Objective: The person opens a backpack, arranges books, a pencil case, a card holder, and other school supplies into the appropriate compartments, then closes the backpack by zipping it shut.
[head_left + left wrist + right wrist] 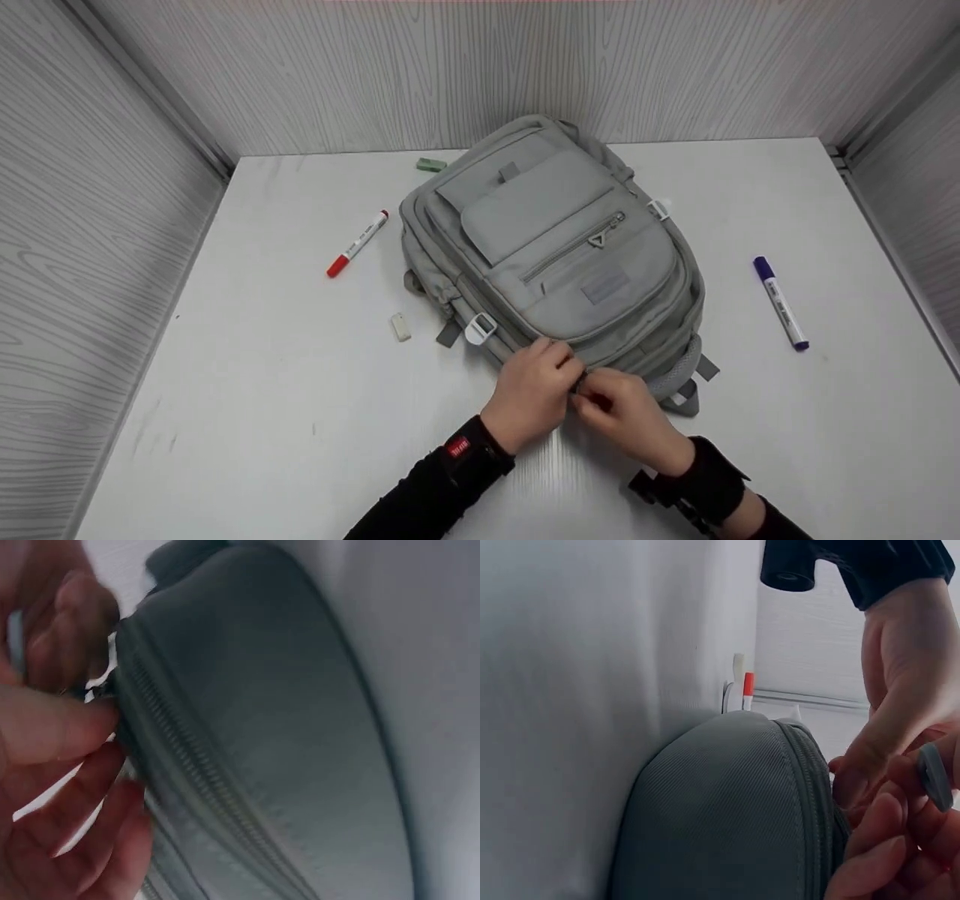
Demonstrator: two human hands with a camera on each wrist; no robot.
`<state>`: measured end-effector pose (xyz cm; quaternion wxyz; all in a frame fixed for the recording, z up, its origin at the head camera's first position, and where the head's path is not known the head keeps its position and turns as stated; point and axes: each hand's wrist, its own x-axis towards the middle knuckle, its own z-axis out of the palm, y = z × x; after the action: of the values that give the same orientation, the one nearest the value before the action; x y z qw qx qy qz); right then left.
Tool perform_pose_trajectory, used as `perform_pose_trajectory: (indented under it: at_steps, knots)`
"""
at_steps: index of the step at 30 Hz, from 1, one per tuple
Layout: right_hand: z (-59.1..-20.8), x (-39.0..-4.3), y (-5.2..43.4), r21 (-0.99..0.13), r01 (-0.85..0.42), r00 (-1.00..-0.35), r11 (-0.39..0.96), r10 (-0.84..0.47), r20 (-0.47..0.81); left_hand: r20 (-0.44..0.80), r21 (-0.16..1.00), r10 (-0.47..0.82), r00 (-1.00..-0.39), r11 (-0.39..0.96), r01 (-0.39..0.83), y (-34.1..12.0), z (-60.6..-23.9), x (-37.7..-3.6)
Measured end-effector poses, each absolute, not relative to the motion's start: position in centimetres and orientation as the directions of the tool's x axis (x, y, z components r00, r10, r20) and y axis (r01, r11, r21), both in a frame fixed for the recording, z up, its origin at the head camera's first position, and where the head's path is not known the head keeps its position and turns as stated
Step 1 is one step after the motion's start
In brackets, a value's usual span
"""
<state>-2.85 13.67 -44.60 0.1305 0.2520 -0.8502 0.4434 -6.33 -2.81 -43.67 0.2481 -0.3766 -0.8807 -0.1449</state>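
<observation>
1. I see the grey backpack (551,247) lying flat, front up, mid-surface (247,390), its bottom edge toward me so the zipper is within reach.
2. My left hand (531,394) pinches the fabric at that near edge, fingers (52,727) curled together, steadying it, I judge.
3. My right hand (628,416) meets it there, fingers (885,825) clamped on a small grey zipper pull (935,776).
4. A red marker (358,244), a purple marker (781,303) and a white eraser (400,327) lie well apart from the backpack.
</observation>
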Motion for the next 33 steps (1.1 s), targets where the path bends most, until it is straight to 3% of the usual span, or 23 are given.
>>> perform_pose_trajectory:
  at_steps: [8,15,33]
  knots:
    - [-44.3,-3.0,14.8,-0.693,-0.577,-0.817,0.432,-0.31,0.486,0.67,-0.039,0.534,-0.516,0.72,0.693,-2.2,-45.3,-6.4]
    - [-43.7,-3.7,18.2,-0.659,-0.531,-0.846,0.532,-0.282,0.453,0.682,-0.069,0.55,-0.481,0.704,0.707,-2.4,-45.5,-6.6]
    - [-41.8,-8.8,27.3,-0.521,-0.35,-0.903,0.779,-0.131,0.41,0.673,-0.031,0.535,-0.511,0.711,0.703,-5.7,-45.8,-6.8]
